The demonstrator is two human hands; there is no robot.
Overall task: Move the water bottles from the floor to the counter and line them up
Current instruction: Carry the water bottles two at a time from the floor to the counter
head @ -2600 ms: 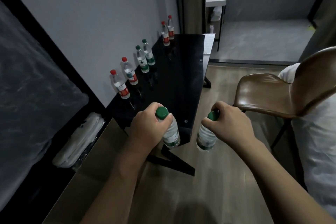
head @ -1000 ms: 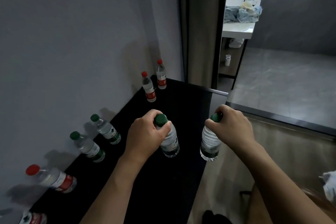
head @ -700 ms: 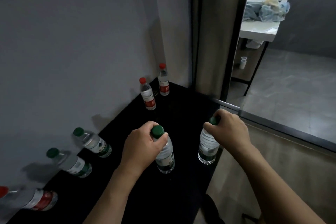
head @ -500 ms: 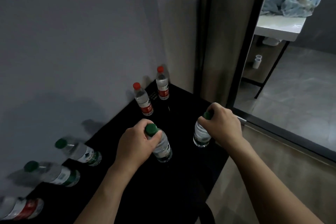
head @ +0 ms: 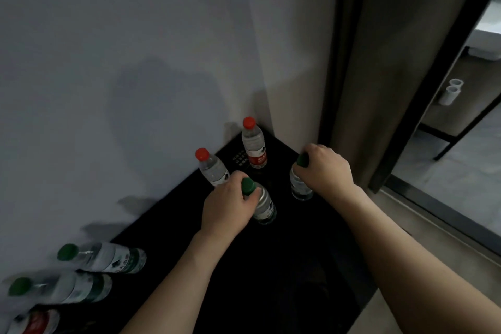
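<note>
The left hand (head: 227, 207) is curled round the neck of a clear plastic water bottle with a green cap (head: 259, 201), thumb and fingers pinching just under the cap. The right hand (head: 324, 168) grips a second clear green-capped bottle (head: 299, 182) the same way from above. Both bottles hang upright over the far end of the glossy black desk (head: 271, 266); whether their bases touch it cannot be told.

Just beyond the left hand, against the pale grey wall (head: 135, 62), stand two clear bottles with red caps and red labels (head: 253, 144), the nearer one partly hidden behind the knuckles. Near left along the wall are two more green-capped bottles (head: 108, 256) and another red-labelled one at the frame's bottom edge.

The step looks like setting the pair down. Doing it well likely means lowering each bottle straight, bases flat, close to the wall and in line with the standing row, keeping the left knuckles off the neighbouring red-capped bottle, then letting go only once each stands steady.
</note>
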